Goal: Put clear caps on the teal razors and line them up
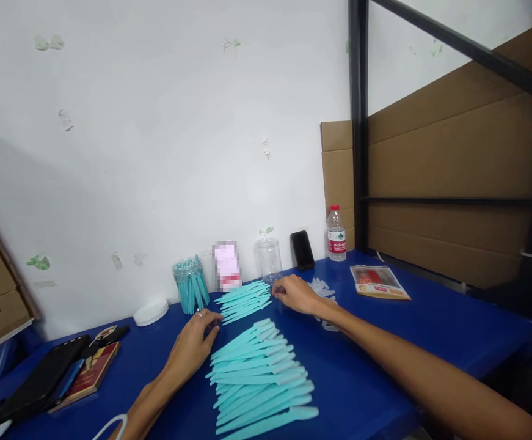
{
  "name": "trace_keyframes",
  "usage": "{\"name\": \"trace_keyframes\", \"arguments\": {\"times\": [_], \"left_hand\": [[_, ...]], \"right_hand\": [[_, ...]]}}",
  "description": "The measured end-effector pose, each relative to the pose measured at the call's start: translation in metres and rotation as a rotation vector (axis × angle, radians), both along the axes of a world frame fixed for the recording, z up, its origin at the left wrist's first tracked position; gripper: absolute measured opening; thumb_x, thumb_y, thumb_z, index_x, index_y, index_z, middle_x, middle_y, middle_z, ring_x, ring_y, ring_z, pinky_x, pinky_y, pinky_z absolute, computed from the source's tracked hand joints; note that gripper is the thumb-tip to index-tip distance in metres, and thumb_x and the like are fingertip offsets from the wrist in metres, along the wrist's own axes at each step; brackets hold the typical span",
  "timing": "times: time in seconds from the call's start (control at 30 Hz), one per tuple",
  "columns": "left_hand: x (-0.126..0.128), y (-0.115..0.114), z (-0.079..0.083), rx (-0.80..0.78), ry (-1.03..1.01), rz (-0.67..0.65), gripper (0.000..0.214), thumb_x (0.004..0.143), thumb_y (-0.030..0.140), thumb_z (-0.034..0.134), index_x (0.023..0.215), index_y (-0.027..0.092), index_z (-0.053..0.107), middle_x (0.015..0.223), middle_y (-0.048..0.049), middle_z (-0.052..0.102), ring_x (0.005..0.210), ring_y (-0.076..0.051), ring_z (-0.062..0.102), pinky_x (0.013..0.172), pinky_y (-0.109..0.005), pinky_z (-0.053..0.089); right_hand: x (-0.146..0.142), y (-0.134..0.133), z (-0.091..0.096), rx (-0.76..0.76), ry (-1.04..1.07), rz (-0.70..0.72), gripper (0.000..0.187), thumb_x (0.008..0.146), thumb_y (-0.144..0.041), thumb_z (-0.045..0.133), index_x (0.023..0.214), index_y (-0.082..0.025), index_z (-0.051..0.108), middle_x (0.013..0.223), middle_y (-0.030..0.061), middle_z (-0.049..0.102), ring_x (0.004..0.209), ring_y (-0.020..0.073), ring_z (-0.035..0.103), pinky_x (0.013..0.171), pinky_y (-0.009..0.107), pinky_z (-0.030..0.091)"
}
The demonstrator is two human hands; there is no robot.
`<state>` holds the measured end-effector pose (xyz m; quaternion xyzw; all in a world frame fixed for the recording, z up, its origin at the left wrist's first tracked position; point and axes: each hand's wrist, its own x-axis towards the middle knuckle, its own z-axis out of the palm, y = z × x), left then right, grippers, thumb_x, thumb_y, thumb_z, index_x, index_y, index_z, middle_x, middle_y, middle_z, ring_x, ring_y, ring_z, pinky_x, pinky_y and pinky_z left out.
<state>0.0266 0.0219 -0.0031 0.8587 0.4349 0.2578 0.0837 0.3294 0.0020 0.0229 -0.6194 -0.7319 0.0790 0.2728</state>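
Slim turquoise sticks shaped like eyebrow razors lie in two piles on the blue table. At the left end of the farther pile [244, 301], my left hand [196, 335] rests with fingers stretched toward it and the thumb apart, a ring on one finger. My right hand [297, 294] is at that pile's right end, fingertips pinched together; what they hold, if anything, I cannot make out. Nearer to me spreads the larger pile [261, 376], its right ends paler. Small translucent pieces [321, 287] lie partly hidden behind my right wrist and forearm.
Against the wall stand a filled jar [191, 287] of turquoise sticks, a clear jar [269, 256], a black phone [302, 249] and a water bottle [336, 235]. A white lid [151, 312], black case [41, 379] and booklet [92, 373] lie left; a packet [379, 282] lies right.
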Motion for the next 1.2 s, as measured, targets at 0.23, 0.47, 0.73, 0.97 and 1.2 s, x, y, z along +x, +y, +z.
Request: {"name": "trace_keyframes", "arguments": {"times": [0.23,0.47,0.73,0.97,1.2], "left_hand": [[-0.003,0.003,-0.008,0.006,0.091,0.022,0.032,0.091,0.032,0.045,0.118,0.027,0.061,0.106,-0.0056,0.060,0.096,-0.023,0.060,0.080,-0.033,0.047],[0.002,0.008,-0.007,0.005,0.149,0.040,0.038,0.093,0.036,0.043,0.128,0.030,0.056,0.103,-0.0045,0.060,0.097,-0.023,0.059,0.078,-0.031,0.045],[0.006,0.009,-0.003,-0.004,0.173,0.116,0.025,0.091,0.036,0.048,0.109,0.034,0.066,0.097,-0.0011,0.061,0.085,-0.021,0.061,0.065,-0.027,0.039],[0.007,0.004,-0.001,0.031,0.173,0.125,0.015,0.091,0.027,0.048,0.086,0.025,0.062,0.089,-0.0002,0.061,0.081,-0.018,0.060,0.063,-0.024,0.035],[0.006,0.007,-0.004,0.046,0.172,0.117,0.016,0.091,0.023,0.045,0.093,0.026,0.061,0.090,-0.0002,0.061,0.084,-0.018,0.061,0.067,-0.024,0.038]], "right_hand": [[0.037,-0.003,0.033,-0.104,-0.194,-0.098,0.014,0.078,-0.022,0.062,0.085,-0.019,0.074,0.090,0.0094,0.072,0.084,0.0242,0.066,0.063,0.026,0.038],[0.048,-0.005,0.031,-0.295,-0.327,-0.078,0.026,0.069,-0.040,0.076,0.072,-0.015,0.073,0.078,0.0132,0.072,0.076,0.0278,0.069,0.065,0.031,0.044],[0.032,0.001,0.016,-0.285,-0.384,-0.068,0.023,0.075,-0.035,0.073,0.090,-0.016,0.072,0.097,0.0127,0.072,0.090,0.0291,0.069,0.072,0.034,0.048],[0.027,0.002,0.009,-0.315,-0.463,-0.097,0.028,0.093,-0.034,0.059,0.114,-0.015,0.061,0.113,0.0079,0.063,0.098,0.0209,0.063,0.084,0.041,0.053],[0.019,-0.004,0.009,-0.295,-0.488,-0.137,0.030,0.093,-0.033,0.058,0.118,-0.016,0.059,0.118,0.0088,0.061,0.101,0.0217,0.062,0.086,0.042,0.053]]}}
